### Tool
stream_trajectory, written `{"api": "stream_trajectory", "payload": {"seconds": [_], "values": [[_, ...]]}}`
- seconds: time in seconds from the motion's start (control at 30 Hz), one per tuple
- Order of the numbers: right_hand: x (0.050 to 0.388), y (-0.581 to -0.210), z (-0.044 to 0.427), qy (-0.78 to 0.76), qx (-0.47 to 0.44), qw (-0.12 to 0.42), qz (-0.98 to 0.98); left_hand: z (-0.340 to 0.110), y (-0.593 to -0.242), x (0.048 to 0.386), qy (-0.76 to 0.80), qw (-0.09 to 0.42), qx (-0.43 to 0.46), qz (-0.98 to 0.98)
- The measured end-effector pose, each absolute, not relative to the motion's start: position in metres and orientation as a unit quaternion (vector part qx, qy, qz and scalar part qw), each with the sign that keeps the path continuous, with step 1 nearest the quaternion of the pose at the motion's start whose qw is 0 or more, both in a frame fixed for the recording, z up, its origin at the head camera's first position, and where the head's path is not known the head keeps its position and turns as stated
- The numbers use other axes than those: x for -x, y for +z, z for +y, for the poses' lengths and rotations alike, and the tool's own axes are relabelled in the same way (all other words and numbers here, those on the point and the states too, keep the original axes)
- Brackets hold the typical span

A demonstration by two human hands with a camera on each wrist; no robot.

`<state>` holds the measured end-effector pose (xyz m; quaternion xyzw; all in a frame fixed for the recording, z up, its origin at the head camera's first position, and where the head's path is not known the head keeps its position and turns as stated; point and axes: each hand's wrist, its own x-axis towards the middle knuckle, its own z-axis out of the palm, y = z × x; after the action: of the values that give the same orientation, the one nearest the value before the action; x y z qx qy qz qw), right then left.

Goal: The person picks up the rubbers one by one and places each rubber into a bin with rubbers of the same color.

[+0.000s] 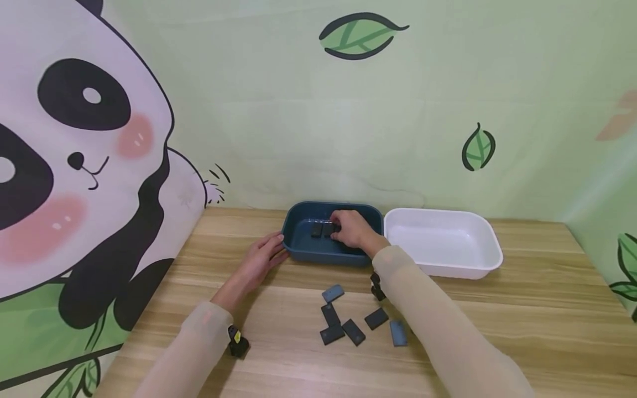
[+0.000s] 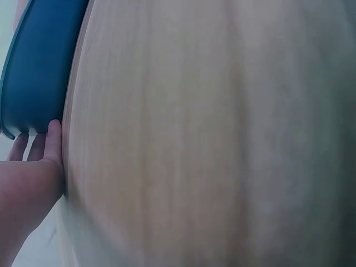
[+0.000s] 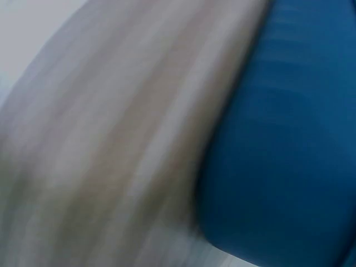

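A dark blue basin [image 1: 328, 257] stands at the back of the wooden table. My left hand [image 1: 260, 257] rests at its left end, fingers fairly straight and touching the wall; the left wrist view shows these fingers [image 2: 54, 142] against the blue side. Inside the basin, my right hand [image 1: 352, 229] pinches a small black rectangular block [image 1: 337, 227], partly hidden by the fingers. Two other black blocks, a left one [image 1: 316, 230] and a right one [image 1: 328, 230], lie on the basin floor beside it. The right wrist view is blurred and shows only the basin's outer wall [image 3: 278, 156].
A white basin [image 1: 443, 243] stands against the blue one's right side. Several black blocks [image 1: 354, 332] and two blue-grey ones, one behind [image 1: 333, 293] and one at right [image 1: 398, 333], lie on the table [image 1: 278, 342] in front. A printed cloth wall [image 1: 298, 138] rises behind.
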<state>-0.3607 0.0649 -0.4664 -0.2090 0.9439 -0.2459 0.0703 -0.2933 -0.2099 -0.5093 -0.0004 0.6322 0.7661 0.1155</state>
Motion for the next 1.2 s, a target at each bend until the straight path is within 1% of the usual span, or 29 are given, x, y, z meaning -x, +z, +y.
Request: {"api": "stream_trajectory", "payload": {"seconds": [0.13, 0.23, 0.33, 0.47, 0.6, 0.77, 0.97, 1.2], "values": [[0.358, -0.455, 0.071, -0.268, 0.222, 0.115, 0.93, -0.208, -0.509, 0.294, 0.769, 0.117, -0.002, 0.629], [0.352, -0.441, 0.077, -0.262, 0.254, 0.124, 0.923, -0.208, -0.508, 0.294, 0.767, 0.116, 0.0, 0.631], [0.341, -0.422, 0.087, -0.253, 0.282, 0.11, 0.919, -0.206, -0.506, 0.295, 0.764, 0.114, -0.007, 0.636], [0.321, -0.4, 0.102, -0.254, 0.308, 0.078, 0.914, -0.205, -0.505, 0.296, 0.764, 0.114, -0.013, 0.634], [0.296, -0.391, 0.117, -0.267, 0.333, 0.057, 0.903, -0.206, -0.505, 0.294, 0.768, 0.118, -0.001, 0.629], [0.261, -0.398, 0.133, -0.282, 0.365, 0.064, 0.885, -0.208, -0.505, 0.292, 0.767, 0.117, 0.004, 0.631], [0.224, -0.42, 0.159, -0.269, 0.392, 0.067, 0.877, -0.211, -0.506, 0.293, 0.765, 0.121, 0.003, 0.633], [0.195, -0.446, 0.185, -0.268, 0.379, 0.081, 0.882, -0.208, -0.506, 0.293, 0.769, 0.119, 0.006, 0.628]]}}
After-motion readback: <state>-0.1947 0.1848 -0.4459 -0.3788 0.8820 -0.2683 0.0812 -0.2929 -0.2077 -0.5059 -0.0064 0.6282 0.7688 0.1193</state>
